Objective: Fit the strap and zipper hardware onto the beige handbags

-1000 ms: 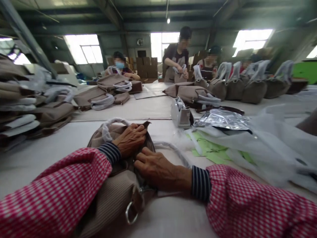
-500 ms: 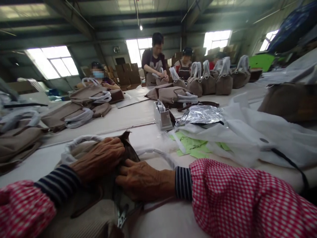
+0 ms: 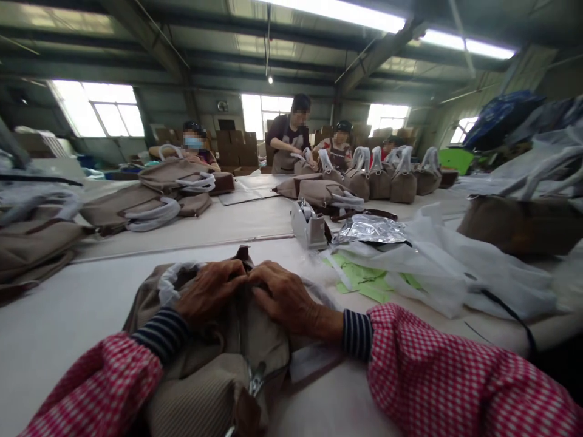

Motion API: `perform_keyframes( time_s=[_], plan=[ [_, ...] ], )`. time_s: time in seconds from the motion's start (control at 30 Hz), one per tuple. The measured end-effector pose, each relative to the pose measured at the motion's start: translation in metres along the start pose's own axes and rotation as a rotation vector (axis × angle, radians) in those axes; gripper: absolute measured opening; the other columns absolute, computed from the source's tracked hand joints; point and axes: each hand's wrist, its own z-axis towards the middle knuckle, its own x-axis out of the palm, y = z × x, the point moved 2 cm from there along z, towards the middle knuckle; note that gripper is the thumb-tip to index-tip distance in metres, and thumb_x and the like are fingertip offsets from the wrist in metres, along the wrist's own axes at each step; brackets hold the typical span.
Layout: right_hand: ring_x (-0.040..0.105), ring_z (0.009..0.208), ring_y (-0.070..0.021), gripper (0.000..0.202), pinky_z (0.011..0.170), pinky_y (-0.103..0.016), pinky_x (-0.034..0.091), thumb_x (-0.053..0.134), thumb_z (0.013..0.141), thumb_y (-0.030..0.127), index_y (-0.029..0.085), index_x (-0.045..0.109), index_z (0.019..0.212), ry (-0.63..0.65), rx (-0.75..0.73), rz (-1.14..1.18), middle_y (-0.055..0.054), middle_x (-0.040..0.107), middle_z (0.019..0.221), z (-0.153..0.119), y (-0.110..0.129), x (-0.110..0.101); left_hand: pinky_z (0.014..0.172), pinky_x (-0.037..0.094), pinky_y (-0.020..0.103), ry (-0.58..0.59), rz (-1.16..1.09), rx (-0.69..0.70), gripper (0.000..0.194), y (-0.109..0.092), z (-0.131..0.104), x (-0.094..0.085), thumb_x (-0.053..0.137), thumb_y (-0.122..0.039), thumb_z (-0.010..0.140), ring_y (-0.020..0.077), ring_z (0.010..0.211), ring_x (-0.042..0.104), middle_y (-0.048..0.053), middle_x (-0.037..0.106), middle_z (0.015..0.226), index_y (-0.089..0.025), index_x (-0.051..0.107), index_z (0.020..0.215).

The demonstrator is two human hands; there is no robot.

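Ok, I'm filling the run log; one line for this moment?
left hand: on bag top | right hand: beside it, same bag | tape dispenser: beyond, on table

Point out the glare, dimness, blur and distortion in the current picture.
Head view: windows and the ceiling tube light blown out; roof beams dim; silver packet glinting; co-workers' faces pixelated; right sleeve stretched wide toward the picture's edge; metal clasp on the handbag soft, its fine detail unreadable.
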Motion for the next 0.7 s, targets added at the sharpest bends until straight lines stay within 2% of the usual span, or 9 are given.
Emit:
perform_keyframes(
  time_s=[0.1, 0.23, 0.33, 0.4, 0.47, 0.57, 0.7],
  plan=[
    [0.062, 0.095, -0.0216, 0.017, 0.086, -0.034, 0.049, 0.06, 0.093, 0.013, 0.017, 0.056, 0.109, 0.074, 0.129, -0.04, -0.007, 0.065, 0.104, 0.003, -0.007, 0.005, 0.08, 0.043, 0.038, -0.015, -0.094, 0.029, 0.041, 0.003, -0.003, 0.003, 0.045, -0.056, 0.097, 0.0247, 0.086, 0.062, 0.004, 0.068, 0.09, -0.021, 0.064, 0.087],
    [0.059, 0.084, -0.0184, 0.027, 0.079, -0.03, 0.046, 0.065, 0.089, 0.015, 0.02, 0.053, 0.114, 0.135, 0.177, 0.022, -0.001, 0.063, 0.096, 0.01, -0.016, 0.01, 0.085, 0.045, 0.039, -0.076, -0.052, 0.191, 0.036, 0.001, -0.002, 0.008, 0.048, -0.049, 0.096, 0.0263, 0.093, 0.059, 0.005, 0.065, 0.09, -0.022, 0.062, 0.079],
    [0.058, 0.085, -0.0165, 0.015, 0.077, -0.028, 0.042, 0.07, 0.092, 0.025, 0.021, 0.057, 0.099, 0.138, 0.156, 0.036, 0.001, 0.061, 0.095, 0.016, -0.018, 0.01, 0.085, 0.046, 0.039, -0.1, -0.065, 0.226, 0.038, 0.001, -0.002, 0.007, 0.046, -0.05, 0.097, 0.0266, 0.094, 0.058, 0.006, 0.065, 0.089, -0.022, 0.062, 0.077],
    [0.056, 0.086, -0.0157, 0.016, 0.076, -0.027, 0.041, 0.071, 0.093, 0.028, 0.021, 0.057, 0.09, 0.124, 0.133, 0.013, 0.001, 0.06, 0.094, 0.019, -0.017, 0.012, 0.083, 0.047, 0.039, -0.095, -0.077, 0.236, 0.039, 0.003, -0.003, 0.005, 0.047, -0.053, 0.097, 0.0262, 0.092, 0.059, 0.005, 0.066, 0.088, -0.022, 0.063, 0.078],
    [0.056, 0.085, -0.0148, 0.016, 0.074, -0.026, 0.039, 0.069, 0.094, 0.026, 0.02, 0.055, 0.088, 0.102, 0.119, -0.027, 0.002, 0.06, 0.093, 0.019, -0.017, 0.015, 0.083, 0.048, 0.038, -0.062, -0.095, 0.231, 0.041, 0.008, -0.003, 0.005, 0.046, -0.055, 0.097, 0.0253, 0.09, 0.06, 0.005, 0.067, 0.089, -0.022, 0.063, 0.08],
    [0.056, 0.083, -0.0148, 0.012, 0.071, -0.027, 0.039, 0.065, 0.095, 0.025, 0.021, 0.055, 0.088, 0.093, 0.105, -0.102, 0.002, 0.062, 0.094, 0.019, -0.018, 0.022, 0.083, 0.05, 0.037, -0.024, -0.109, 0.189, 0.044, 0.016, -0.003, 0.005, 0.045, -0.058, 0.098, 0.0246, 0.089, 0.063, 0.005, 0.068, 0.093, -0.022, 0.064, 0.083],
    [0.06, 0.084, -0.0179, 0.014, 0.07, -0.029, 0.043, 0.062, 0.095, 0.034, 0.021, 0.058, 0.094, 0.103, 0.141, -0.186, -0.002, 0.065, 0.1, 0.021, -0.018, 0.03, 0.081, 0.051, 0.039, -0.028, -0.068, 0.145, 0.046, 0.02, -0.001, 0.006, 0.047, -0.064, 0.096, 0.0261, 0.086, 0.065, 0.005, 0.07, 0.091, -0.022, 0.064, 0.087]
  ],
)
